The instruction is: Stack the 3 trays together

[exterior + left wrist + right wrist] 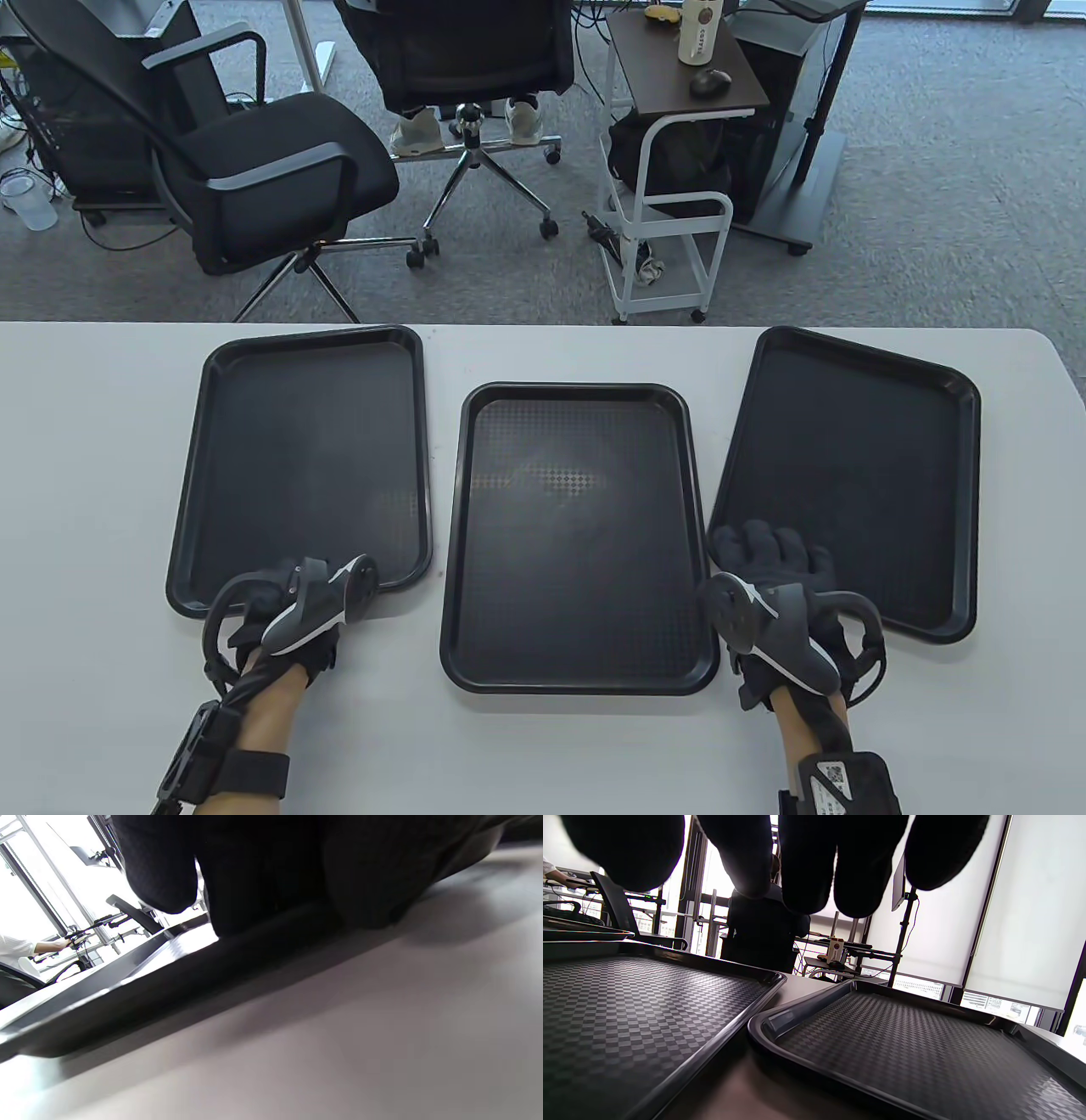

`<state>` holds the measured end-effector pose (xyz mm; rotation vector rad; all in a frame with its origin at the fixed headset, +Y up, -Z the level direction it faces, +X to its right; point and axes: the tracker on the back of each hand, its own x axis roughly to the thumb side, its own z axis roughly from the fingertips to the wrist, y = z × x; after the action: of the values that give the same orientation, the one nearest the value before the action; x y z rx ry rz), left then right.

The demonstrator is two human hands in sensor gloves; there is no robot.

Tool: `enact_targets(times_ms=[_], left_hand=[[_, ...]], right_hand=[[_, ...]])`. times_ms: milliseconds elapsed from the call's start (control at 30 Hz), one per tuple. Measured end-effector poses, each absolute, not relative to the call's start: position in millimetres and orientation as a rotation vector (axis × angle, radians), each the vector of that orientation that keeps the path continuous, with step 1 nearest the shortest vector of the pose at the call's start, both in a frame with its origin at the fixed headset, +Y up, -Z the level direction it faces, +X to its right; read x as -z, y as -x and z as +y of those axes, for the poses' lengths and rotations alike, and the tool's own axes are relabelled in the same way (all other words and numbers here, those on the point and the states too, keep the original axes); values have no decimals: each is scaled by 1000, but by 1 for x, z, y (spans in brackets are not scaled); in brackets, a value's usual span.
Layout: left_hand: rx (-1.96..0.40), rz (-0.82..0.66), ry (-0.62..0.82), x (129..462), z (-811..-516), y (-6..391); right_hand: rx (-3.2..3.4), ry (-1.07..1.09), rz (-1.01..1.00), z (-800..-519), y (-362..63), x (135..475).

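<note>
Trays lay in a row on the white bench (85, 475), none stacked: left tray (301, 463), middle tray (579, 535) nearest the person, right tray (848, 475) turned at an angle, its near-left corner just beside the middle tray's rim. All three sat flat and empty, so either outer one could go onto the middle.

Left hand (288, 607) was at the left tray's near rim; in the left wrist view its fingers (271, 870) came down onto that rim, probably gripping it for a lift, though the dark close view did not show whether they closed around it. Right hand (772, 586) lay over the right tray's near-left corner, fingers (806, 861) spread and hanging above the tray floor, holding nothing that showed. One hand per outer tray suited bringing both in to the middle.

Writing: a white bottle (701, 32) on the side cart (679, 59) carried vertical lettering, too small to read. A QR-type label sat on the right wrist strap (836, 777).
</note>
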<state>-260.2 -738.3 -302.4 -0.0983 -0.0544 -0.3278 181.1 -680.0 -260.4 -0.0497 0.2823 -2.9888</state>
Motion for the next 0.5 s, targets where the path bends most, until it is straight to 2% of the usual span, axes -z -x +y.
enact_targets(times_ms=[200,500], left_hand=[[349,-43,-173,295,-716,256],[324,-59,-385,283,-696,246]], right_hand=[[2995,43,274,-680,-183,261],[3000,46,216,-680,-183,261]])
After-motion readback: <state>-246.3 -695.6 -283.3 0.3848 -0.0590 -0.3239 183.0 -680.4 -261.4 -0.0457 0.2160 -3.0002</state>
